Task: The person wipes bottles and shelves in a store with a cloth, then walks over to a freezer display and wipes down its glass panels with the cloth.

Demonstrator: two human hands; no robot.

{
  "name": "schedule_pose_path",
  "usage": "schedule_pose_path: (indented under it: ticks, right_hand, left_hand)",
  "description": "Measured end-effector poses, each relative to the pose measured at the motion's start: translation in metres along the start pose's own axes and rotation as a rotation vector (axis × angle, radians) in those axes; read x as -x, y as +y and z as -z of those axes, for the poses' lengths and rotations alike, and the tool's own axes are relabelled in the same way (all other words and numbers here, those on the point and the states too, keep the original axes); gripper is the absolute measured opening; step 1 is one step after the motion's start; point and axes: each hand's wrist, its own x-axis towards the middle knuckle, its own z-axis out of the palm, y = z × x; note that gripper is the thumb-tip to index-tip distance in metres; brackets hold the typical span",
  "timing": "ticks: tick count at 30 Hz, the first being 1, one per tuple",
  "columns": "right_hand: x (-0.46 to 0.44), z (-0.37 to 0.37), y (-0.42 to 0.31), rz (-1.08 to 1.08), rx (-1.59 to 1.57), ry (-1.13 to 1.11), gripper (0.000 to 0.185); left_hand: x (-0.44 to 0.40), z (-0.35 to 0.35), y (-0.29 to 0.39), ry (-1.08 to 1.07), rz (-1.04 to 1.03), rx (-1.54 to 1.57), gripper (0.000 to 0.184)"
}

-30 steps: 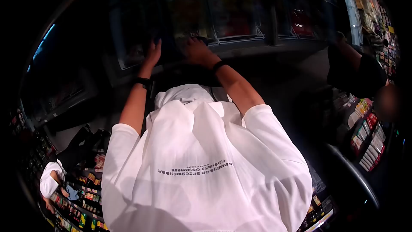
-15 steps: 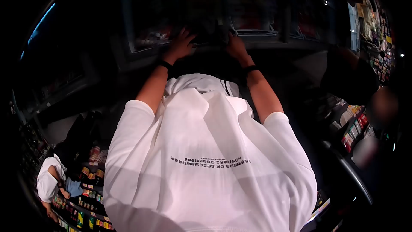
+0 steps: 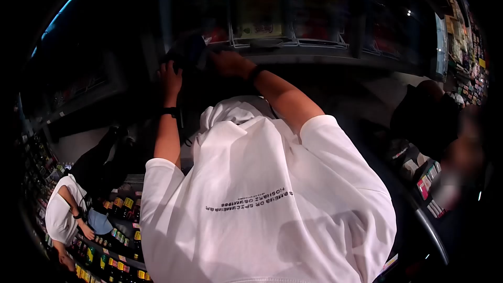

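Note:
My left hand [image 3: 170, 77] is at the upper left by the dark edge of a case, its fingers stretched and somewhat apart, close to a dark bluish object [image 3: 195, 51]. To the right of that object, my right hand [image 3: 231, 64] reaches left across my front with fingers curled. What it holds is lost in shadow; a pale grey edge shows at its fingertips. Whether either hand touches the dark object I cannot tell. Behind stands a dim display case [image 3: 314, 55] with white wire racks [image 3: 319, 43] and colored packs [image 3: 262, 29].
A person in a white top [image 3: 65, 207] bends at the lower left beside shelves of bottles [image 3: 120, 207]. Another person in dark clothing [image 3: 424, 120] is at the right, near stocked shelves [image 3: 466, 63]. A dark rail [image 3: 432, 236] runs at the lower right.
Both hands have shifted left along the case, the right one crossing in front of my body. The dark bluish object now shows between them. The view has turned slightly.

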Motion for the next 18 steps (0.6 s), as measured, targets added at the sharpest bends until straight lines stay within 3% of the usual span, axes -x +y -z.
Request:
schedule_pose_path:
  ticks: [3,7,9,11,12,14,16,17,18]
  right_hand:
    - [-0.009,0.025,0.014,-0.015,-0.057,-0.056,0.034]
    - [-0.003,0.041,0.065,-0.015,-0.173,0.058,0.033]
    - [0.003,0.054,0.087,-0.045,-0.102,0.052,0.031]
    - [0.016,0.071,0.095,-0.105,-0.045,-0.031,0.031]
    - [0.027,0.074,0.095,-0.157,0.021,-0.126,0.031]
    - [0.061,0.09,0.113,-0.236,0.011,-0.107,0.031]
    - [0.093,0.101,0.139,-0.316,-0.005,-0.09,0.032]
    - [0.108,0.103,0.152,-0.426,-0.017,0.062,0.033]
    - [0.119,0.106,0.164,-0.534,-0.024,0.215,0.034]
  left_hand:
    - [-0.004,0.017,0.001,0.084,-0.073,-0.056,0.038]
    - [-0.047,0.031,0.06,-0.13,-0.065,-0.004,0.04]
    - [-0.078,0.015,0.081,-0.164,-0.226,0.103,0.043]
    - [-0.109,0.013,0.115,-0.264,-0.217,0.114,0.05]
    - [-0.119,0.008,0.126,-0.344,-0.309,0.152,0.049]
    - [-0.138,0.004,0.167,-0.43,-0.407,0.193,0.048]
    - [-0.151,0.004,0.212,-0.743,-0.5,0.174,0.044]
    - [-0.154,-0.004,0.225,-0.749,-0.559,0.147,0.037]
    - [-0.162,-0.012,0.24,-0.957,-0.546,0.188,0.037]
